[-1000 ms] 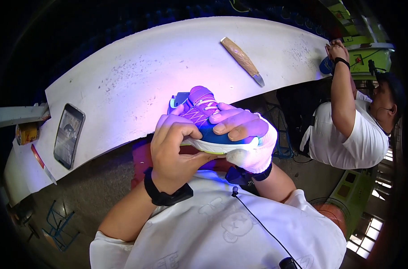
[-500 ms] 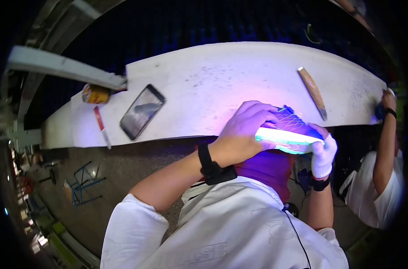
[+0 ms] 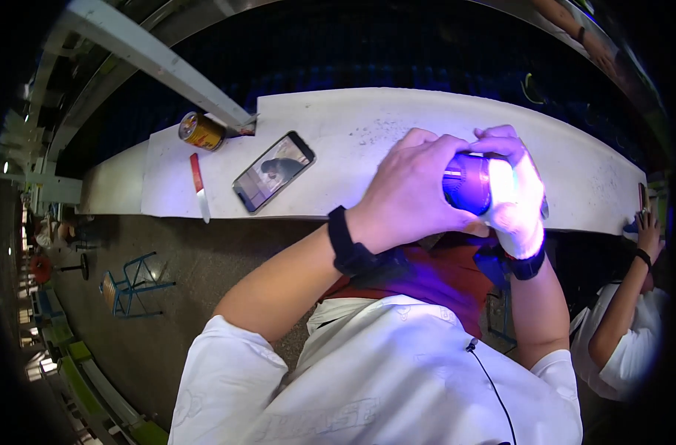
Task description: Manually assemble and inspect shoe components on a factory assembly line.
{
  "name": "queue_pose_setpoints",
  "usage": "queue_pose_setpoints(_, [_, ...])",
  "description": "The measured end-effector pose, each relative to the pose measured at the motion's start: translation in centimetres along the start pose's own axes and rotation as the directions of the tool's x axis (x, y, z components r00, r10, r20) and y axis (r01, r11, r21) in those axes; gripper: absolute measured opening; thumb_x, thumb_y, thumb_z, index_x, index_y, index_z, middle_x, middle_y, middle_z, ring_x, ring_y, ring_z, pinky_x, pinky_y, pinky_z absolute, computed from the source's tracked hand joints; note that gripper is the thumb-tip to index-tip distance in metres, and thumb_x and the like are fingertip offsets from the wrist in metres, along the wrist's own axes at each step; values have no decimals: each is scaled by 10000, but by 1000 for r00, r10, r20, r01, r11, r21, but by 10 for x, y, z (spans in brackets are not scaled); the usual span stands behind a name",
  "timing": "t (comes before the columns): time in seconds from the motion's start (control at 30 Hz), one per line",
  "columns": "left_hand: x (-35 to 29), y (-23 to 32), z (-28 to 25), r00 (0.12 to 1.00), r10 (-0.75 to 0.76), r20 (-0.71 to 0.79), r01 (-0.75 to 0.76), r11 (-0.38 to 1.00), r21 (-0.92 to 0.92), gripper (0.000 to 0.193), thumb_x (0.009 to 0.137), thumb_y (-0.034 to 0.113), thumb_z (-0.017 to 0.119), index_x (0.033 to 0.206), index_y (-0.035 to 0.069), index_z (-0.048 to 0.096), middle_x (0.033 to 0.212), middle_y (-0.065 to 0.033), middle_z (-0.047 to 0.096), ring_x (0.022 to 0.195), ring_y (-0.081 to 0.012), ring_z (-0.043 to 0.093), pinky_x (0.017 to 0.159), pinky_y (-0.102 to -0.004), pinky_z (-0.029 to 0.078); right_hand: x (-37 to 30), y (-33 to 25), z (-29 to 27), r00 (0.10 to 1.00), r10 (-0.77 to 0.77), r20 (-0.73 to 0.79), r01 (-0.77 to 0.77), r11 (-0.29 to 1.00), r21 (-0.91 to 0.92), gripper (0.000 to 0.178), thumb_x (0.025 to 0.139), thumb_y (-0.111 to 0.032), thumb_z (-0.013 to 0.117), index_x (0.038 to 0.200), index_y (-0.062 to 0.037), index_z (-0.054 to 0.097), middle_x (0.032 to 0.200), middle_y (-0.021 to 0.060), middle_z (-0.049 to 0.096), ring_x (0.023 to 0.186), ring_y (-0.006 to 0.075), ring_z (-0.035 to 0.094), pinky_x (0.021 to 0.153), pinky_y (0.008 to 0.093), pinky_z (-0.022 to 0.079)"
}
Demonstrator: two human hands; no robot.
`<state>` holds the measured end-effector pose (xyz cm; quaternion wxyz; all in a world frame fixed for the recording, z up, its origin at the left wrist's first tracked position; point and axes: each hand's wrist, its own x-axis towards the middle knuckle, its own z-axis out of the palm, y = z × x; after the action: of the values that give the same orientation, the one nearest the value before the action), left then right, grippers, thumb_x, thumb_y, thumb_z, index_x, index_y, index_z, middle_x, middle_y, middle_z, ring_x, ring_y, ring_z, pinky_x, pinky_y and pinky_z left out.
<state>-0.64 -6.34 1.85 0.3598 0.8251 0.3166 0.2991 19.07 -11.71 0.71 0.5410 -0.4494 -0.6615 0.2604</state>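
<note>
Between my two hands is a shoe [image 3: 467,183], held above the table's near edge and lit violet, with a brightly glowing sole. What I take to be its heel end faces up, and the hands cover much of the rest. My left hand [image 3: 411,191] is wrapped around its left side, fingers curled over the top and thumb below. On the other side, my right hand [image 3: 525,194], in a white glove with bare fingertips showing, grips the sole side. Glare washes out part of that glove. Both wrists wear black bands.
A white-topped table [image 3: 338,159] spans the view. On its left lie a phone [image 3: 274,172], a red-handled knife [image 3: 199,188] and a yellow can [image 3: 201,132] beside a slanting post [image 3: 160,63]. A blue-framed stool [image 3: 136,285] stands on the floor. A co-worker's hand [image 3: 647,236] is at the far right.
The shoe has turned from lying sideways to end-on, and my right hand has risen along it. The view has shifted; the wooden-handled knife is now mostly hidden behind my right hand.
</note>
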Motion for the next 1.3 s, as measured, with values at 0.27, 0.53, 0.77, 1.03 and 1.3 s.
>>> queue_pose_setpoints(0.27, [5,-31,-25,960,-203,191,238,953,-188,599,685,292,1001,1133,8,723,987,-111,790,904,-215,766,856,-351,596,29,35,26,888,457,51,-214,313,925,225,1008,-222,638,949,-7,613,965,90,592,892,199,578,868,345,506])
queue_pose_setpoints(0.53, [22,-26,-19,943,-279,180,311,931,-190,512,763,243,966,1112,-25,704,988,-92,799,872,-177,772,816,-327,611,57,22,31,868,416,272,-482,572,664,202,1026,-225,633,1053,-25,646,986,22,589,923,89,551,855,268,486])
queue_pose_setpoints(0.77, [54,-7,-4,961,-189,203,196,981,-12,666,741,449,941,1077,-67,689,885,-179,783,835,-288,791,776,-362,612,47,34,-5,963,242,120,-267,923,278,250,1060,-289,597,1066,-44,648,1048,38,603,1029,141,575,967,305,465])
queue_pose_setpoints(1.03, [42,40,16,944,74,322,-231,843,485,737,748,562,900,1040,-38,588,672,-127,682,570,-304,716,546,-401,577,-2,21,-27,990,119,69,-138,879,456,736,1075,-614,416,1369,39,584,1219,116,592,1151,221,555,1070,372,416])
queue_pose_setpoints(1.3, [23,41,9,857,242,455,-448,788,423,744,686,440,970,1170,0,617,919,-146,743,768,-300,762,656,-379,609,-48,-13,-33,990,74,120,-94,981,169,836,1078,-636,376,1460,88,547,1470,234,612,1436,391,529,1218,472,388])
